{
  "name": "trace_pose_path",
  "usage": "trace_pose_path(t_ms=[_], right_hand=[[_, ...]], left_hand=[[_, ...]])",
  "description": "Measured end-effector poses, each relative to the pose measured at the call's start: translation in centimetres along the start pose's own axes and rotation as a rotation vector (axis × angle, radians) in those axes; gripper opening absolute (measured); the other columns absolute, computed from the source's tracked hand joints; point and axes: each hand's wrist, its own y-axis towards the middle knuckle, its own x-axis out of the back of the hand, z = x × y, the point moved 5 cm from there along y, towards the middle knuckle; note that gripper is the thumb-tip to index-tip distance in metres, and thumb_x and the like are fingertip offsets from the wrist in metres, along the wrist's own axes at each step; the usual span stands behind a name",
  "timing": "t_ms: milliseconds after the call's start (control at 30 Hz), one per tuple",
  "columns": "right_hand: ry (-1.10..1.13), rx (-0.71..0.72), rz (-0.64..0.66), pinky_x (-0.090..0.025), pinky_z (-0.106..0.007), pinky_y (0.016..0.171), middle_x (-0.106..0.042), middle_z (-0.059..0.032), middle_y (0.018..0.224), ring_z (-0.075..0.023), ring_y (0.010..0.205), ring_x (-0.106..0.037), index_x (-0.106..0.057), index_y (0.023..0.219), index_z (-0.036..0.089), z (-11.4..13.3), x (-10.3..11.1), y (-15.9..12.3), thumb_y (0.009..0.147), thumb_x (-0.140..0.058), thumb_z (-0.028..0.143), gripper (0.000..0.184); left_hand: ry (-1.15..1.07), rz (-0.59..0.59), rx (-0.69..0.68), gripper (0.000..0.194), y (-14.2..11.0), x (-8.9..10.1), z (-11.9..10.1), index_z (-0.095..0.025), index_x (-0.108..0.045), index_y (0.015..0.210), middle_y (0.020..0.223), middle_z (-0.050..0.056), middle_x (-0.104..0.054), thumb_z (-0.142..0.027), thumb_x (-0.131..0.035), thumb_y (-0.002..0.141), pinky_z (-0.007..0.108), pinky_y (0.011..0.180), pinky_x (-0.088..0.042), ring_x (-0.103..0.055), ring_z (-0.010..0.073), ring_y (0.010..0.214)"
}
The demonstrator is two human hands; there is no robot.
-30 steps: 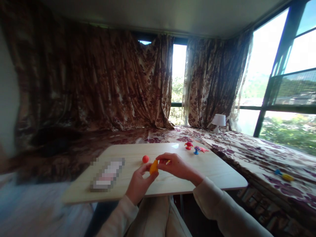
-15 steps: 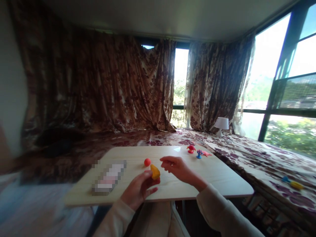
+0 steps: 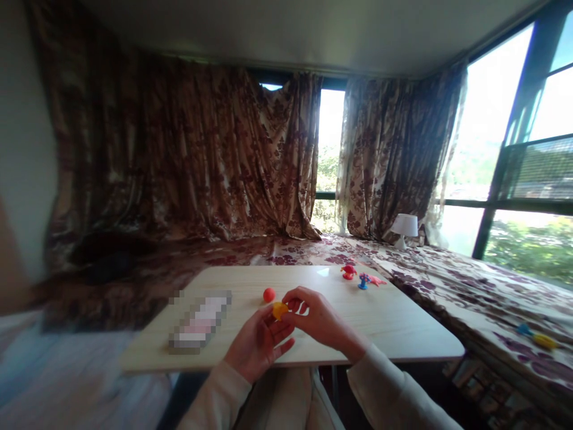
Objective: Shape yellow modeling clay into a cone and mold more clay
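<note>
Yellow toy (image 3: 280, 310) sits between two bare hands, raised above the table (image 3: 380, 322), a little nearer its near edge than its far one. The left hand (image 3: 257, 343), palm turned up, holds the toy's left side at the fingertips, while its lower fingers fan loosely apart over the table's near part. The right hand (image 3: 316, 313) pinches the toy's other end between thumb and forefinger; how its remaining fingers are placed is hard to tell. Both wrists come out of pale sleeves (image 3: 385, 382) that reach in across the table's near edge, and light trousers (image 3: 286, 400) show below that edge.

Just beyond the toy, a red ball (image 3: 269, 295) rests on the table, around its middle. Along the table's left side lies a flat item (image 3: 200, 322), pixelated past reading. Near the table's far right corner stand a red figure (image 3: 348, 272) and a blue figure (image 3: 363, 281), with a pink figure (image 3: 377, 280) lying just beside the blue one.

Flowered cloth (image 3: 443, 292) spreads behind the table and to its right, where a small blue and yellow item (image 3: 545, 341) lies. Past the table's far right corner stands a white lamp (image 3: 405, 226); patterned curtains (image 3: 215, 155) hang behind the table.
</note>
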Motion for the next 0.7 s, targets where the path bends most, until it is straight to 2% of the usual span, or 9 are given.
trace_pose_path(t_ms=[100,167,233,267,333,400,467,567,700], right_hand=[[0.043,-0.026,0.033,-0.045,-0.022,0.062,-0.066,0.0004,0.075,-0.0122,0.068,-0.059,-0.066,0.086,0.018,-0.3,-0.1,0.1,0.076,-0.067,0.022,0.012],[0.037,-0.027,0.059,-0.045,-0.022,0.062,-0.069,-0.0006,0.077,-0.0122,0.068,-0.060,-0.068,0.085,0.017,-0.6,0.1,0.1,0.079,-0.064,0.024,0.010],[-0.016,-0.023,0.067,-0.045,-0.023,0.064,-0.071,-0.0018,0.081,-0.0129,0.070,-0.060,-0.070,0.086,0.018,-1.3,0.3,0.0,0.081,-0.061,0.024,0.012],[-0.059,-0.032,0.064,-0.046,-0.023,0.065,-0.071,-0.0024,0.083,-0.0132,0.071,-0.061,-0.071,0.088,0.018,-1.9,0.5,-0.1,0.082,-0.059,0.024,0.014],[-0.150,-0.071,0.053,-0.046,-0.024,0.066,-0.071,-0.0034,0.085,-0.0138,0.071,-0.061,-0.071,0.096,0.018,-3.3,0.7,-0.3,0.082,-0.057,0.021,0.020],[-0.216,-0.108,0.060,-0.047,-0.024,0.065,-0.071,-0.0039,0.083,-0.0142,0.069,-0.061,-0.071,0.099,0.017,-4.8,0.8,-0.7,0.080,-0.054,0.017,0.025],[-0.245,-0.128,0.070,-0.047,-0.025,0.065,-0.072,-0.0045,0.081,-0.0147,0.068,-0.061,-0.071,0.098,0.017,-5.9,0.7,-1.2,0.079,-0.052,0.014,0.027],[-0.269,-0.143,0.082,-0.047,-0.026,0.068,-0.072,-0.0051,0.083,-0.0154,0.069,-0.062,-0.072,0.098,0.018,-6.7,0.5,-1.5,0.079,-0.050,0.011,0.029],[-0.291,-0.158,0.101,-0.047,-0.025,0.070,-0.072,-0.0057,0.086,-0.0160,0.075,-0.063,-0.071,0.100,0.017,-6.1,0.0,-1.2,0.081,-0.053,0.017,0.027]], left_hand=[[0.059,-0.013,-0.020,0.011,0.2,0.4,0.0,-0.018,-0.061,0.082,0.067,0.002,-0.071,-0.026,-0.054,0.085,0.031,0.068,-0.051,-0.067,0.0148,0.064],[0.188,-0.034,-0.067,0.011,0.8,0.9,-0.2,-0.019,-0.060,0.084,0.069,0.001,-0.070,-0.029,-0.057,0.081,0.032,0.071,-0.051,-0.067,0.0154,0.069],[0.447,-0.088,-0.197,0.021,1.6,1.7,-0.8,-0.019,-0.059,0.087,0.075,0.002,-0.069,-0.036,-0.060,0.075,0.033,0.073,-0.051,-0.067,0.0178,0.076],[0.630,-0.135,-0.313,0.027,2.0,1.9,-1.3,-0.018,-0.059,0.088,0.079,0.003,-0.069,-0.040,-0.061,0.072,0.033,0.073,-0.051,-0.066,0.0191,0.079],[0.817,-0.190,-0.451,0.036,3.0,2.4,-1.7,-0.016,-0.059,0.091,0.081,0.004,-0.068,-0.035,-0.069,0.062,0.033,0.077,-0.049,-0.065,0.0211,0.084],[1.042,-0.224,-0.563,0.040,3.8,2.5,-1.6,-0.015,-0.060,0.098,0.085,0.006,-0.068,-0.029,-0.069,0.062,0.033,0.082,-0.048,-0.063,0.0214,0.087],[1.323,-0.259,-0.661,0.035,4.4,2.4,-1.2,-0.016,-0.063,0.098,0.092,0.007,-0.068,-0.023,-0.065,0.064,0.035,0.089,-0.045,-0.061,0.0225,0.095],[1.518,-0.294,-0.684,0.024,4.8,2.4,-0.5,-0.018,-0.068,0.087,0.097,0.008,-0.068,-0.020,-0.067,0.062,0.039,0.099,-0.038,-0.055,0.0272,0.109],[1.651,-0.319,-0.663,0.025,4.9,2.3,-0.2,-0.021,-0.069,0.090,0.097,0.007,-0.068,-0.024,-0.067,0.065,0.039,0.100,-0.037,-0.052,0.0272,0.114]])
